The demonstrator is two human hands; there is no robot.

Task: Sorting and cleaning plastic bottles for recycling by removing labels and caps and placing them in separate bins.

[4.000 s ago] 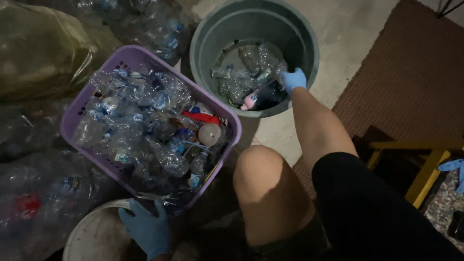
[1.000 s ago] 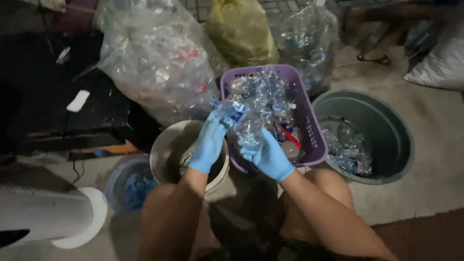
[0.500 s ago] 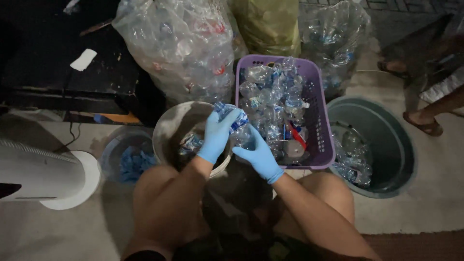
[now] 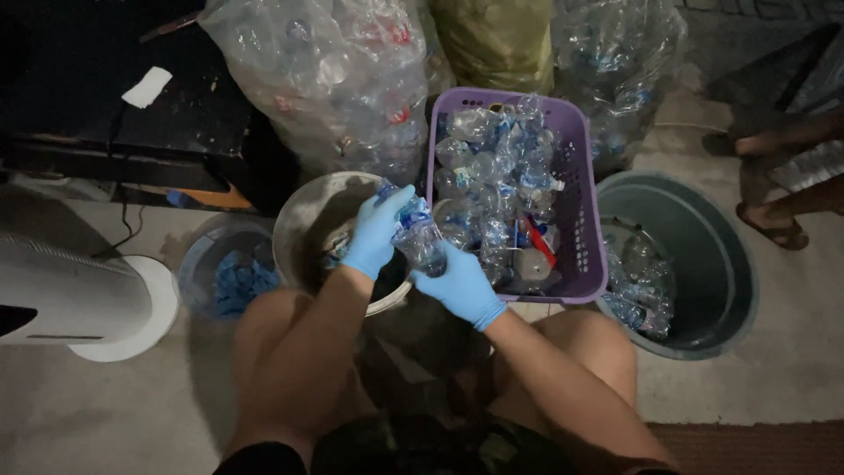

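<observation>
Both my hands wear blue gloves and hold one crushed clear plastic bottle [image 4: 420,236] with a blue label. My left hand [image 4: 374,233] grips its top end, over the round white bucket [image 4: 309,209]. My right hand [image 4: 462,286] holds its lower end. The bottle hangs between the bucket and a purple basket [image 4: 587,198] heaped with crushed clear bottles. My bare knees are below.
A grey round bin [image 4: 716,264] with some bottles stands at the right. A small tub of blue caps [image 4: 230,277] sits left of the bucket. Big clear sacks of bottles [image 4: 330,70] stand behind. A white fan base [image 4: 123,312] is at left. Another person's sandalled feet [image 4: 774,230] are far right.
My right hand left the grey bin and joined my left hand on a bottle. Over the last second the hands drifted slightly left, from above the basket toward the bucket.
</observation>
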